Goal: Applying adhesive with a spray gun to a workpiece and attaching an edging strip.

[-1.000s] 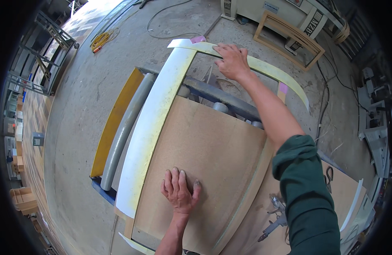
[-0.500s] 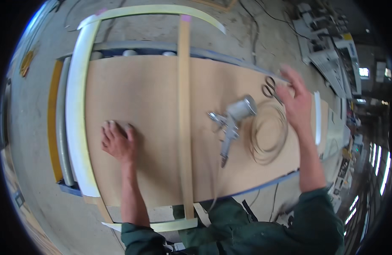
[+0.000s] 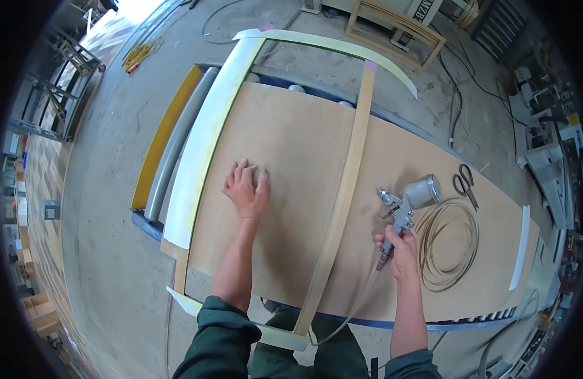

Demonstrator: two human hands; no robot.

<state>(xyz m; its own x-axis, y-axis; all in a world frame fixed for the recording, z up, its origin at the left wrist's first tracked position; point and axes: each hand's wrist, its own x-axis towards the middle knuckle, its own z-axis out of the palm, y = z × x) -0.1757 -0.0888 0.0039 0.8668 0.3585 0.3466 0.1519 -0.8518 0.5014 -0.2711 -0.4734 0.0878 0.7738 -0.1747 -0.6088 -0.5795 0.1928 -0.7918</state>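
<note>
My right hand [image 3: 404, 254] is closed round the handle of a silver spray gun [image 3: 400, 213], which has a metal cup on top. A thin hose [image 3: 362, 298] runs from the handle's end toward my legs. Resting on the brown board [image 3: 285, 151], my left hand [image 3: 246, 194] has its fingers apart and loosely bent, with nothing in them. Over the board lies a wooden frame [image 3: 346, 205], with white and pale yellow covering [image 3: 200, 148] along its left side. Coiled tan cord [image 3: 448, 246] sits right of the gun, and black-handled scissors [image 3: 465, 184] lie beyond the coil.
The board is on a blue roller stand [image 3: 424, 138], with a yellow rail [image 3: 168, 139] at its left end. A white strip [image 3: 520, 247] lies on the board's right part. Another wooden frame [image 3: 395, 30] and dark cables [image 3: 452, 82] are on the floor beyond.
My right hand has come down from beside the scissors and taken hold of the spray gun's handle. The view has swung left; my left hand still rests on the board.
</note>
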